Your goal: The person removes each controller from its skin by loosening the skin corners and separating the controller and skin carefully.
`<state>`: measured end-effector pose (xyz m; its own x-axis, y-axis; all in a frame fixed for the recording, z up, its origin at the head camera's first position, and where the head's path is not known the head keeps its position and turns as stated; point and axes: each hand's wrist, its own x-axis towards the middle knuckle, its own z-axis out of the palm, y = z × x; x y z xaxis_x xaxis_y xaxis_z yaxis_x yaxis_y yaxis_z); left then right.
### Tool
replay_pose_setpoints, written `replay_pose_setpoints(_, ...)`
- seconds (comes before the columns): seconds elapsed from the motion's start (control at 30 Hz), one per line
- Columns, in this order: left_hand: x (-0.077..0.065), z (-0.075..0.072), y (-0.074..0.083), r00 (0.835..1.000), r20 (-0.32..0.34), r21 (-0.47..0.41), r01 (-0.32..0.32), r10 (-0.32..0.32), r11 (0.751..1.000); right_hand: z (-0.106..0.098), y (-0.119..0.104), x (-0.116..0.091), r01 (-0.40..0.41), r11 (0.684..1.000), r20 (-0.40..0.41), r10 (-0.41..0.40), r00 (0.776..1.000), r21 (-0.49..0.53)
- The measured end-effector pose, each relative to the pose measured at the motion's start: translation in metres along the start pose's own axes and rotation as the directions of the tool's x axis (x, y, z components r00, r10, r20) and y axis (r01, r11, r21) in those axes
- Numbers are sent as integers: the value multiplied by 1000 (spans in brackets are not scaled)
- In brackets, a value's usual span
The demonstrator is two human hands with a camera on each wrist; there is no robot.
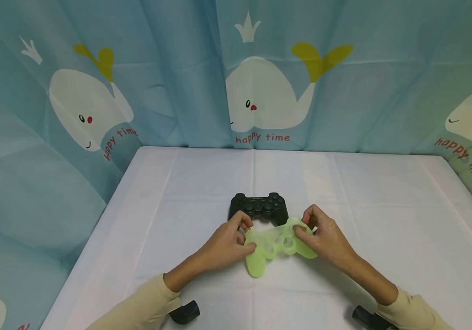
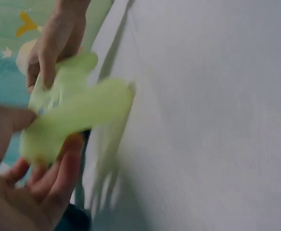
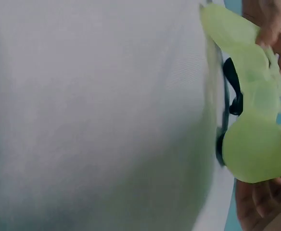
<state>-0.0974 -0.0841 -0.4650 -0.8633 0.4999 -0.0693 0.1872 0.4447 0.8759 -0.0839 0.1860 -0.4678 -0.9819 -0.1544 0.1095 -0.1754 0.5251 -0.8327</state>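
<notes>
A pale green, translucent game controller cover (image 1: 277, 242) is held between both hands, its thumbstick holes showing in the head view. My left hand (image 1: 227, 245) pinches its left end, thumb on one face and fingers behind. At the opposite end my right hand (image 1: 325, 237) grips the upper right corner between thumb and fingers. Just beyond the cover a black game controller (image 1: 259, 207) lies on the table, its lower edge partly hidden by the left hand and the cover. In the left wrist view the cover (image 2: 78, 110) looks blurred and raised off the cloth.
White cloth covers the table (image 1: 178, 183). Behind and to the left hangs a blue curtain (image 1: 178, 68) printed with whales. Black devices show by the sleeves, one near the left forearm (image 1: 185, 312) and one near the right (image 1: 369, 317).
</notes>
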Motion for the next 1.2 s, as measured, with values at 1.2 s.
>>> replay_pose_setpoints(1.2, 7, 30, 19, 998, 42, -395, 61, -48, 917, -37, 12, -12, -251, 961, 232, 221, 947, 112)
